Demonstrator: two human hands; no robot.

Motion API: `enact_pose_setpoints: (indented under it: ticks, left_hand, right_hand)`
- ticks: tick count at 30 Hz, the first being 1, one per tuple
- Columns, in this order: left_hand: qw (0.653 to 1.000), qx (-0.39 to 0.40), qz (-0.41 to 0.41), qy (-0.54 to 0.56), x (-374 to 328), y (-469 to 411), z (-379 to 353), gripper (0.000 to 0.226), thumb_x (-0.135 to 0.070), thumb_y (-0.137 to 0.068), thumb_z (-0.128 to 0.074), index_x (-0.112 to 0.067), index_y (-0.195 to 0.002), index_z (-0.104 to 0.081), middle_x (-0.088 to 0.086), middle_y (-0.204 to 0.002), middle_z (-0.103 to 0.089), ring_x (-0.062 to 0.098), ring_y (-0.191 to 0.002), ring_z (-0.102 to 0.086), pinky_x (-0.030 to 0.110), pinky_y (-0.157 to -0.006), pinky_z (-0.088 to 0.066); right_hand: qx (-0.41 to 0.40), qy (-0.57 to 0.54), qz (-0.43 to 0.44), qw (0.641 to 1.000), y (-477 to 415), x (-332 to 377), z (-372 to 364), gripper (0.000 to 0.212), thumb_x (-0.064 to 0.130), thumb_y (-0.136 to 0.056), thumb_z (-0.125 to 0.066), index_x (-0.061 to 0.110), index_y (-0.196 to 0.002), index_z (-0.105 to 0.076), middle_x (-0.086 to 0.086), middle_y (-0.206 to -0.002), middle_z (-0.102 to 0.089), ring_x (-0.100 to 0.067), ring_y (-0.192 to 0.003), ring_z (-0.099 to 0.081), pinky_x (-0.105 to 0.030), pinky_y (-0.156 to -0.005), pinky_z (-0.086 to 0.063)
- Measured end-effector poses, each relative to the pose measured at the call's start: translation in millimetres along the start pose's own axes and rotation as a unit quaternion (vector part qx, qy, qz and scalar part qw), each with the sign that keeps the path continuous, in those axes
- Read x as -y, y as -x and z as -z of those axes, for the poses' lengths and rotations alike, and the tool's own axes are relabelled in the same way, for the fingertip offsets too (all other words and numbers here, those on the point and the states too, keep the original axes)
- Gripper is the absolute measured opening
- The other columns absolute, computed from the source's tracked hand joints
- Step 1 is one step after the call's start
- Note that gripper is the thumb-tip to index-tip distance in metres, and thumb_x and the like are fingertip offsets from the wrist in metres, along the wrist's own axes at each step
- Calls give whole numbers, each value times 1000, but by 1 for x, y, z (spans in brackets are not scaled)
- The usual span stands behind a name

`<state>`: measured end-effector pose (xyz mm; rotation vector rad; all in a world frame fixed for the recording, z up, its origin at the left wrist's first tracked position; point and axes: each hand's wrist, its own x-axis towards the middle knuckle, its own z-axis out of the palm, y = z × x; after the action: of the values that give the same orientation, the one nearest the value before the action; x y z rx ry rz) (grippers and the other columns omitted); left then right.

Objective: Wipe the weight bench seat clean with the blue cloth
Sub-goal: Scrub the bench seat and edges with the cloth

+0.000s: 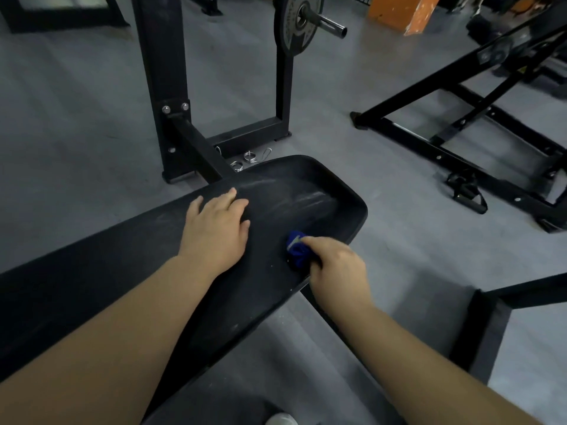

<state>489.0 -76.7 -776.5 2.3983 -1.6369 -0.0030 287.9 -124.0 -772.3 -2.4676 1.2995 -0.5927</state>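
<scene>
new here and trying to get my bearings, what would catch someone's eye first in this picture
Two bare forearms reach in from the bottom onto the long black padded bench seat that crosses the middle. The right hand grips a bunched bright blue cloth near the seat's right edge, while the left hand lies flat on the pad. Pale streaks mark the seat's far end, and a grey weight plate hangs on the black rack at top centre.
</scene>
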Motion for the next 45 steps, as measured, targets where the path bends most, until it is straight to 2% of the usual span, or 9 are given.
enact_pose_setpoints:
  ticks: [7,13,18,24,30,36,38,41,45]
  left_hand:
    - [998,-61,-14,-19,11,12,4,23,-28,-90,-52,-26,-106,-67,-7,-100,-68,21,-102,-55,38,-98,-31]
    - [999,-46,10,-10,2,9,-2,25,-29,-91,-48,-26,-111,-64,-4,-105,-68,19,-97,-60,40,-108,-22]
    - [1000,-24,15,2,7,11,-1,30,-27,-94,-43,-29,-120,-57,-6,-113,-65,17,-102,-60,38,-111,-18]
    - [999,-2,44,-3,1,7,0,33,-23,-95,-41,-29,-124,-56,-4,-115,-64,17,-105,-59,38,-110,-22]
    - [999,-3,54,1,4,3,5,33,-24,-94,-42,-36,-122,-56,-11,-114,-64,12,-106,-57,37,-109,-22]
    - [996,24,84,-17,0,-7,8,35,-24,-94,-42,-38,-124,-54,-11,-104,-68,11,-102,-58,33,-103,-29]
    - [996,21,85,-19,1,-9,11,34,-27,-94,-41,-39,-122,-55,-11,-101,-69,11,-101,-58,32,-99,-30]
    - [996,2,84,-20,0,-8,12,32,-29,-95,-39,-39,-119,-58,-12,-94,-70,11,-95,-60,30,-94,-32]
    - [996,9,89,-28,-3,-6,13,34,-30,-97,-35,-41,-122,-56,-12,-81,-67,9,-88,-60,29,-98,-32]
  right_hand:
    - [-32,-14,-103,994,-13,12,-10,52,-1,-76,-48,26,-118,-65,2,-117,-66,-22,-107,-58,-24,-84,-41]
    - [46,1,-17,999,1,21,-3,49,-1,-79,-51,24,-119,-65,1,-118,-65,-22,-110,-57,-26,-90,-42]
    - [-22,20,-97,995,-12,9,-1,51,-2,-75,-49,24,-115,-66,-4,-114,-66,-28,-104,-57,-29,-83,-44]
    - [69,-13,33,997,17,37,-1,47,-2,-76,-52,22,-114,-66,2,-113,-66,-21,-107,-56,-32,-91,-46]
    - [-22,22,-108,994,-27,5,-1,48,1,-78,-49,25,-117,-64,-3,-116,-64,-28,-107,-57,-29,-86,-43]
    - [104,-40,41,993,3,25,7,45,3,-78,-52,25,-115,-64,4,-112,-65,-18,-105,-57,-24,-92,-44]
    - [65,-46,-20,997,-21,7,16,46,1,-79,-52,23,-118,-64,1,-114,-66,-20,-105,-58,-18,-89,-39]
    - [-59,-63,-147,985,-63,-29,24,46,0,-80,-47,22,-117,-63,-4,-108,-67,-25,-96,-60,-23,-79,-43]
    - [-85,-32,-213,973,-93,-56,12,47,2,-81,-43,23,-120,-61,-10,-105,-64,-29,-90,-57,-29,-70,-43]
